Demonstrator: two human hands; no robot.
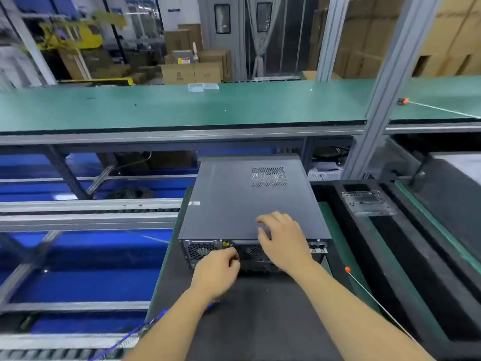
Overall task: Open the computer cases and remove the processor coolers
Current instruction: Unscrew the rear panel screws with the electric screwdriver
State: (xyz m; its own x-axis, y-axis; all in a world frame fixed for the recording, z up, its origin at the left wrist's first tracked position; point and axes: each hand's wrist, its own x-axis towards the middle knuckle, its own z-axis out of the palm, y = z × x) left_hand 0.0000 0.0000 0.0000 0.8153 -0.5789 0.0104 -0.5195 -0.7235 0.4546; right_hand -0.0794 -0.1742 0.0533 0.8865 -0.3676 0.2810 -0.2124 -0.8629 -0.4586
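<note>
A dark grey computer case [242, 199] lies flat on a black mat [247, 308], its rear panel facing me and its side cover closed with a vent grille [269, 177] near the far end. My left hand [218, 272] is at the rear panel, fingers curled round something small by a yellow tab [225, 243]; what it holds is hidden. My right hand [283, 241] rests on the cover's near edge with its fingers spread, thumb hanging over the rear panel. No processor cooler is visible.
A green workbench [182, 108] runs across behind the case. Roller conveyor rails [88, 214] over blue bins lie to the left. A clear plastic part [368, 203] sits on black foam to the right. A thin rod with an orange tip [347, 269] slants near my right forearm.
</note>
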